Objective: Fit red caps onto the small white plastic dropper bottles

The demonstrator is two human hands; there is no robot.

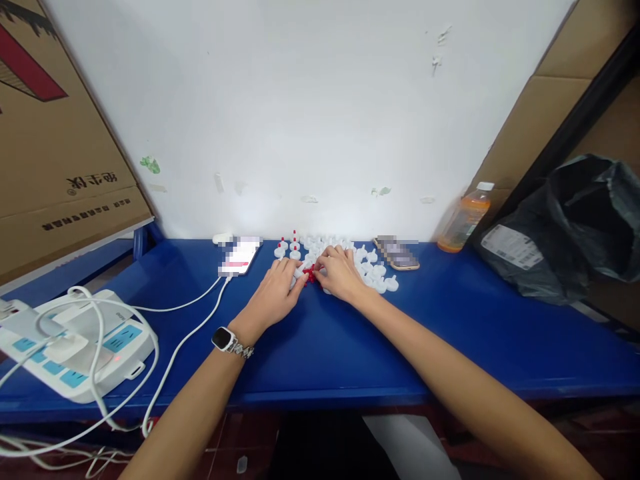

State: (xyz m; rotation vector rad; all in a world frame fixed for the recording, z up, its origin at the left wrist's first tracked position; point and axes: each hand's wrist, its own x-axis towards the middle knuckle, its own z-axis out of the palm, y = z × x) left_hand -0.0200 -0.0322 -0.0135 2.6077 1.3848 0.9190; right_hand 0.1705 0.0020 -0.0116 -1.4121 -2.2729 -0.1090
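Note:
My left hand [279, 289] is closed around a white spout cap [299, 272], held between thumb and fingers with its narrow end toward the right. Just beside it lies a small pile of red tip caps [310, 273]. From the right, my right hand [340, 272] reaches to this pile with bent fingers pressed together at its edge; what they pinch is hidden. Many loose white spout caps [377, 272] are spread behind and to the right of my right hand. Beyond my left hand stand several white spout caps with red tips [295, 253], upright near the wall.
A phone on a cable [241, 256] lies left, another phone [397, 253] right. An orange drink bottle [465, 217] and a black plastic bag [545, 233] stand at the right. A white power strip [80, 347] with looping cables covers the left side of the blue table [320, 360].

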